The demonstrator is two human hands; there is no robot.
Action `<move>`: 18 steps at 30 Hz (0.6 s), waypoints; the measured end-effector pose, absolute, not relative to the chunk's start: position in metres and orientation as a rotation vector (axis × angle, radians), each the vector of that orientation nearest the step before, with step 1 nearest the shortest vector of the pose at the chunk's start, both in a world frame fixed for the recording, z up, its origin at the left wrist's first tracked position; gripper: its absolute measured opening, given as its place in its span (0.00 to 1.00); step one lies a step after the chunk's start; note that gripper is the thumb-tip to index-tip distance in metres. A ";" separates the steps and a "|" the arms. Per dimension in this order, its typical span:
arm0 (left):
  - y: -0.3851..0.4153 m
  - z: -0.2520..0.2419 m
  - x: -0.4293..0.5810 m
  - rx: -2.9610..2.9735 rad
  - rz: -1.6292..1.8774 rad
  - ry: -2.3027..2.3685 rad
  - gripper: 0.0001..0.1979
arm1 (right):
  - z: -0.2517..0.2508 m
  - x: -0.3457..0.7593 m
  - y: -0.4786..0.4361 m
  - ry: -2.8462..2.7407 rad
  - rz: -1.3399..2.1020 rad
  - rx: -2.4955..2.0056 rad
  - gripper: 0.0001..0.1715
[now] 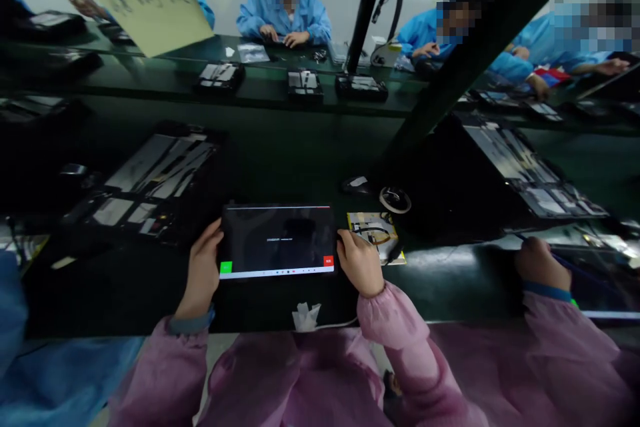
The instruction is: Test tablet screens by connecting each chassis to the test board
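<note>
A tablet (278, 240) faces me, its screen lit dark with a green square (226, 267) at lower left and a red square (328, 261) at lower right. My left hand (204, 267) grips its left edge, with the thumb and fingertips at the upper side. At the right edge, my right hand (361, 260) is closed on the tablet, fingers partly hidden. Just beyond that hand lies a yellow-edged board (397, 248) with a dark cable on it. A piece of crumpled white paper (306, 315) rests at the bench's near edge.
Black trays with flat parts and cables stand at left (115, 211) and right (560, 203). A tape roll (395, 199) and a computer mouse (357, 185) lie behind the board. A co-worker's hand (543, 267) is at right. Slanted post (450, 60) rises ahead; several people sit opposite.
</note>
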State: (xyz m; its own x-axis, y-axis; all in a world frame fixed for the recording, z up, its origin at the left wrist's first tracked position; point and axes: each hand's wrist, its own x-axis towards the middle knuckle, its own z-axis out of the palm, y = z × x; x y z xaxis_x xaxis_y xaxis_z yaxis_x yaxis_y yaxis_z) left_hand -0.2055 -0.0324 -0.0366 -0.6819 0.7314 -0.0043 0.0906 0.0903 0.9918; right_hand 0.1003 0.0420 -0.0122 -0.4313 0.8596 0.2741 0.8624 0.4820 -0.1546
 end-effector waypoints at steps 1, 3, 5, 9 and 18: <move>-0.031 -0.037 -0.204 0.701 1.670 1.803 0.20 | -0.012 0.101 0.043 -2.421 -0.008 -1.452 0.12; -0.028 -0.037 -0.202 0.558 1.706 1.712 0.24 | -0.011 0.101 0.043 -2.433 -0.003 -1.447 0.14; -0.028 -0.036 -0.201 0.525 1.702 1.656 0.25 | -0.010 0.102 0.044 -2.443 0.001 -1.444 0.15; -0.032 -0.032 -0.204 0.616 1.626 1.512 0.26 | -0.011 0.102 0.045 -2.441 0.009 -1.447 0.16; -0.045 -0.023 -0.228 0.921 1.264 1.305 0.42 | -0.011 0.101 0.047 -2.424 -0.019 -1.508 0.17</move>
